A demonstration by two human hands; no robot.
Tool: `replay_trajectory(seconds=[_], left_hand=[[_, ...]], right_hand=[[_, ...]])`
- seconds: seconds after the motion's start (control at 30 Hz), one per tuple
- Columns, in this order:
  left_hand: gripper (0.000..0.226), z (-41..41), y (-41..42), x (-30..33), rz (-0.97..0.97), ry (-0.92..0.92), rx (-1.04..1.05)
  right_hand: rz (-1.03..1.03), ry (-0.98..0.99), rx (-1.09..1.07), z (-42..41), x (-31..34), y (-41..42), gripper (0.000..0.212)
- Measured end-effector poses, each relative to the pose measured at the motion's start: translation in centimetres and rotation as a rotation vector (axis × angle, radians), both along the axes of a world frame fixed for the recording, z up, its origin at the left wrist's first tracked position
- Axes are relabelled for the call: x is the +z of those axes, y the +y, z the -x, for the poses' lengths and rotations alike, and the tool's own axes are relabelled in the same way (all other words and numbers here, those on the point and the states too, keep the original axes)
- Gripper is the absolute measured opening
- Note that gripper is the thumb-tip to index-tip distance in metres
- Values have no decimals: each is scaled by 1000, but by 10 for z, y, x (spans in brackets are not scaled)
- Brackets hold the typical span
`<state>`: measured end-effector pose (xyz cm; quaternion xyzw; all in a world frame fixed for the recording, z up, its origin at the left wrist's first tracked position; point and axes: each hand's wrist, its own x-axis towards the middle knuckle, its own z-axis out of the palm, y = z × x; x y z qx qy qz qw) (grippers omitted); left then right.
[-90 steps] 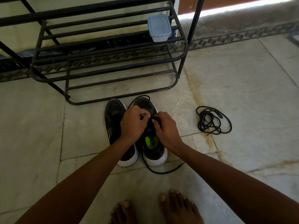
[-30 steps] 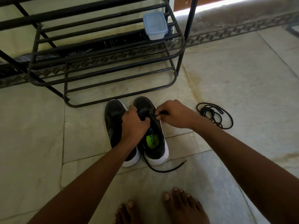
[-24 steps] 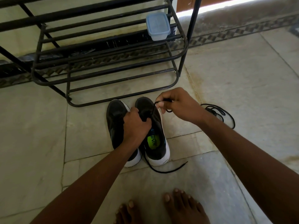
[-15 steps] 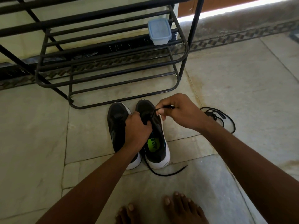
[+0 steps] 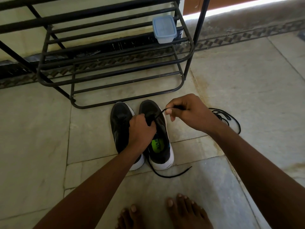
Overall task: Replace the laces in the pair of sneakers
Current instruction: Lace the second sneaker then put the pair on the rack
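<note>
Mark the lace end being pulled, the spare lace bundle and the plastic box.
pulled lace (image 5: pixel 158 115), head view, taut stretch beside the right thumb.
spare lace bundle (image 5: pixel 228 118), head view, loops on the floor.
plastic box (image 5: pixel 164 28), head view, lid centre.

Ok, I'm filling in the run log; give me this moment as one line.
stage: lacing right-hand sneaker | left hand: grips its tongue area | right hand: pinches lace, pulled taut | spare lace: on floor

Sneakers (image 5: pixel 121 123): black, white-soled, stood side by side on the floor.
Lace (image 5: pixel 158 115): black, ran taut from my right sneaker.
Spare lace (image 5: pixel 228 118): a loose black coil nearby.
</note>
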<state>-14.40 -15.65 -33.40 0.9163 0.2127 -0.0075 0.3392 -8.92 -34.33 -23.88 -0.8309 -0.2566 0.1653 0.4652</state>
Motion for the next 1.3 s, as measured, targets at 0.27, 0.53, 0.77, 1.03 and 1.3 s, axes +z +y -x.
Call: replay_trajectory(seconds=[0.27, 0.53, 0.77, 1.03, 1.3], left_hand=[[38, 1, 13, 25, 75, -175, -163], [17, -2, 18, 50, 289, -132, -442], [9, -14, 33, 56, 477, -222, -168], [19, -20, 41, 58, 480, -214, -212], [18, -11, 40, 41, 278, -196, -86]], right_hand=[[-3, 10, -20, 4, -6, -4, 9], [182, -39, -19, 5, -27, -14, 11], [612, 84, 274, 13, -46, -22, 12], [682, 40, 321, 21, -53, -13, 23], [499, -34, 198, 25, -48, -13, 34]])
